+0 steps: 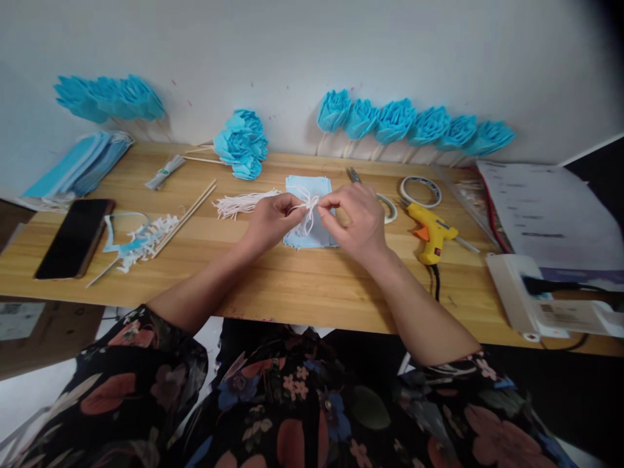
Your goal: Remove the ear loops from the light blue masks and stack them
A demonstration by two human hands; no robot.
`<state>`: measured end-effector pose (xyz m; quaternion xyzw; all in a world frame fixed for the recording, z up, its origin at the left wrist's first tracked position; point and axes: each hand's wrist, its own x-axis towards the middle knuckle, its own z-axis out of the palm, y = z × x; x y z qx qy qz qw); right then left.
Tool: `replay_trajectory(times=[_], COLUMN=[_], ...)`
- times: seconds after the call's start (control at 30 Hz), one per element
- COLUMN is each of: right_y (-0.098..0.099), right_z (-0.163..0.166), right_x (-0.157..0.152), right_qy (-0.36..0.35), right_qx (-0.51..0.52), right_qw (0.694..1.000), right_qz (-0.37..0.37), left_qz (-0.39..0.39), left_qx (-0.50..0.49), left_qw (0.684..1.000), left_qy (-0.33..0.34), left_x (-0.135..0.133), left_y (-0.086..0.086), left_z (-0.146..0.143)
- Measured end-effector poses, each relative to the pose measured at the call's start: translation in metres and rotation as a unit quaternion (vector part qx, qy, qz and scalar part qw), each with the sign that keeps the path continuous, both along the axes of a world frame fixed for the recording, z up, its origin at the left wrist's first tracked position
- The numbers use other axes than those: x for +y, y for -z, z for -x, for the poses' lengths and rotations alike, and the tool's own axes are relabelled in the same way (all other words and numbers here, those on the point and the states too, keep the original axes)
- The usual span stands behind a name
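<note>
Both of my hands meet over a stack of light blue fabric sheets (312, 241) at the middle of the table. My left hand (270, 223) pinches a looped bunch of thin white cords (309, 207) between thumb and fingers. From the other side my right hand (359, 218) pinches the same cords at their right edge. Several loops fan out above and below the fingertips. Just beyond my left hand lies a bundle of loose white cords (238, 205). Pliers (353, 175) rest behind my right hand, and a tape roll (389, 209) is partly covered by it.
Blue fabric flowers on sticks (397, 120) lean on the wall; more flowers (242, 144) lie at the back. A yellow glue gun (431, 231), another tape roll (420, 192) and a power strip (517, 296) are on the right. Left are a phone (75, 239), wooden sticks (185, 218) and face masks (80, 168).
</note>
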<state>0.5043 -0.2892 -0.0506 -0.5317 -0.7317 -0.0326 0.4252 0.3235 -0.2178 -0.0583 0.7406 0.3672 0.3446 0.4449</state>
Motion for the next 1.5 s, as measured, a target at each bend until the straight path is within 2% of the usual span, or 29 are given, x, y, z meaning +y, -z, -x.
replay_trajectory(times=[0.17, 0.23, 0.37, 0.43, 0.73, 0.93, 1.3, 1.5], right_y=[-0.006, -0.008, -0.007, -0.003, 0.007, 0.010, 0.007, 0.004], right_z=[-0.002, -0.001, 0.000, 0.000, -0.003, -0.004, 0.003, 0.005], right_x=[-0.009, -0.011, -0.007, -0.002, 0.005, 0.007, 0.002, 0.002], right_qy=[0.011, 0.024, -0.017, -0.013, 0.004, 0.012, 0.030, 0.060], right_qx=[0.038, 0.045, -0.007, -0.015, -0.036, -0.058, -0.140, -0.137], right_qw=[0.998, 0.998, 1.000, 1.000, 0.999, 0.998, 0.989, 0.986], right_qz=[-0.053, -0.041, 0.008, 0.023, 0.029, 0.031, 0.032, 0.070], left_qz=[-0.039, -0.054, -0.068, -0.062, -0.052, -0.073, -0.202, -0.170], left_qx=[0.038, 0.050, 0.059, 0.055, 0.046, 0.060, 0.109, 0.115], left_qw=[0.998, 0.997, 0.996, 0.997, 0.998, 0.996, 0.973, 0.979], left_qy=[-0.009, -0.007, -0.004, -0.005, -0.009, -0.006, -0.007, -0.006], left_x=[-0.001, -0.001, -0.001, -0.001, -0.001, -0.001, -0.002, -0.002], left_y=[0.001, 0.002, 0.002, 0.002, 0.000, 0.001, 0.007, 0.006], left_z=[-0.001, -0.001, -0.001, 0.000, 0.000, 0.001, -0.002, -0.002])
